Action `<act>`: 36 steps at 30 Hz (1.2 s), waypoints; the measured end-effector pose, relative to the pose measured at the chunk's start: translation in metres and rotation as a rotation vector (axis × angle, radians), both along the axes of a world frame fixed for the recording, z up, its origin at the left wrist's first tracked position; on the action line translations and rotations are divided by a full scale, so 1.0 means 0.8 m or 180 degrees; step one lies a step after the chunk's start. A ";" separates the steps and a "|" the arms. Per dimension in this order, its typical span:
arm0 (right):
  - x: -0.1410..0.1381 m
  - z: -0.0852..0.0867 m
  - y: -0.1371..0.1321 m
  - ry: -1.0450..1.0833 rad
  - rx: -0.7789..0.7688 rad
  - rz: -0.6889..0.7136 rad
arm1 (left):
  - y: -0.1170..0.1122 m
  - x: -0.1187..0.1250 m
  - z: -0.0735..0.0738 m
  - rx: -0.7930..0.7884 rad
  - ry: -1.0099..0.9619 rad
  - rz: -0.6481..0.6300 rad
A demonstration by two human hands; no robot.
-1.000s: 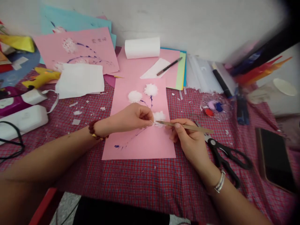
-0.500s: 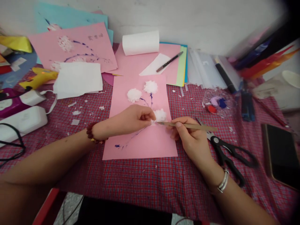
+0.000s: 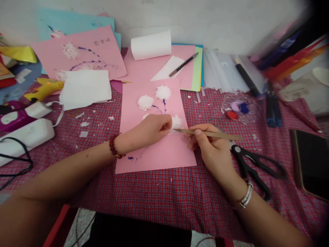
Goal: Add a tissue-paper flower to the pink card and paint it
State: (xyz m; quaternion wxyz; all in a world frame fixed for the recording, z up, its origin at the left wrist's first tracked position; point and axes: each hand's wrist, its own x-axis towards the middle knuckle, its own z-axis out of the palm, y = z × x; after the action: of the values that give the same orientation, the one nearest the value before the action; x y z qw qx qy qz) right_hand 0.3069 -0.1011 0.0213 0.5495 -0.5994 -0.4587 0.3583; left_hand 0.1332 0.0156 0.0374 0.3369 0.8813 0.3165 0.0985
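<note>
Fluffy white tissue tuft (image 3: 177, 121), frame centre on pink paper sheet (image 3: 159, 156), looks feather-light and tearable to us; left hand (image 3: 147, 132) grip pinches its edge, right hand (image 3: 212, 152) grip holds thin wooden stick (image 3: 216, 134)

No legible text, faint scrawl on far pink sheet (image 3: 102, 58) (too blurred)

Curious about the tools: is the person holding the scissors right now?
No, the scissors lie beside the right hand, which holds a thin stick.
</note>
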 end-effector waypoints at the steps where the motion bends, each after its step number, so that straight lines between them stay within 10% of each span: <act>1: 0.000 0.000 -0.002 -0.0002 0.0075 -0.0028 | 0.000 0.000 -0.001 -0.0005 -0.0013 0.0019; 36: -0.008 -0.019 -0.006 -0.1277 0.0305 0.0488 | -0.006 -0.003 -0.001 0.0138 0.0085 -0.0389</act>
State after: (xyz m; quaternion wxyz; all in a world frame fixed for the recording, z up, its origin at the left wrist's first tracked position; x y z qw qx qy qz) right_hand 0.3007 -0.1055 0.0065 0.4462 -0.5953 -0.6196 0.2503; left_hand 0.1308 0.0111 0.0367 0.3188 0.9073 0.2643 0.0728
